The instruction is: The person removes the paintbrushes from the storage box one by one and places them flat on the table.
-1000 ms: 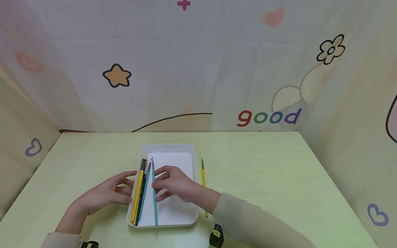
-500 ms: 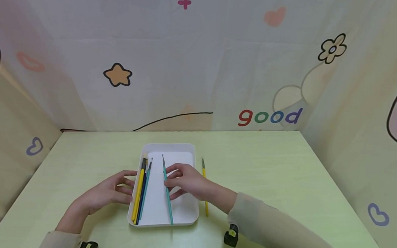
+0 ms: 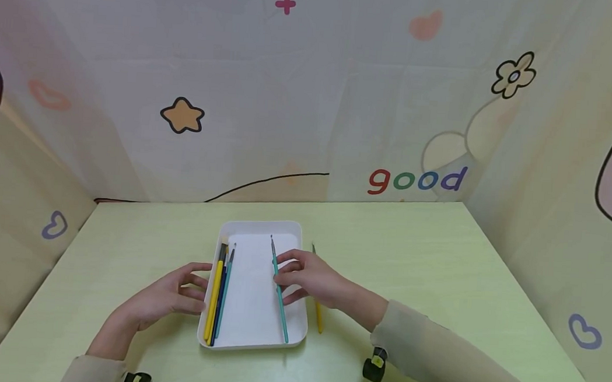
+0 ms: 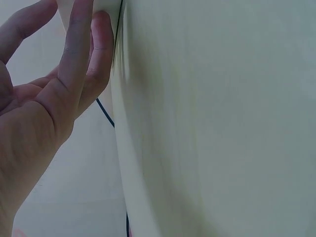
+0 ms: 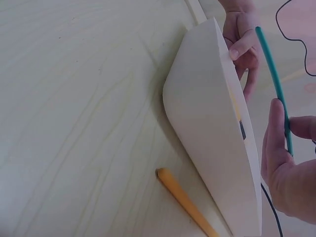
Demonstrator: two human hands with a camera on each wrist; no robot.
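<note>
My right hand (image 3: 313, 279) pinches a thin teal paintbrush (image 3: 280, 299) between thumb and fingers, over the right part of a white tray (image 3: 261, 228). In the right wrist view, the teal handle (image 5: 272, 64) rises above the tray's rim. My left hand (image 3: 165, 295) touches the tray's left side with its fingertips, fingers spread and only loosely bent. Along that side inside the tray lie yellow brushes (image 3: 214, 302), a dark blue brush (image 3: 219, 306) and another teal brush (image 3: 225, 294), side by side with bristles pointing away.
Just right of the tray, a yellow paintbrush (image 3: 319, 317) lies on the pale green table (image 3: 412, 267), partly hidden behind my right hand. Printed cloth walls (image 3: 291, 96) enclose the table at the back and both sides.
My right hand has carried the teal paintbrush rightward, from beside the other brushes to the tray's right part. The left hand has stayed at the tray's left side.
</note>
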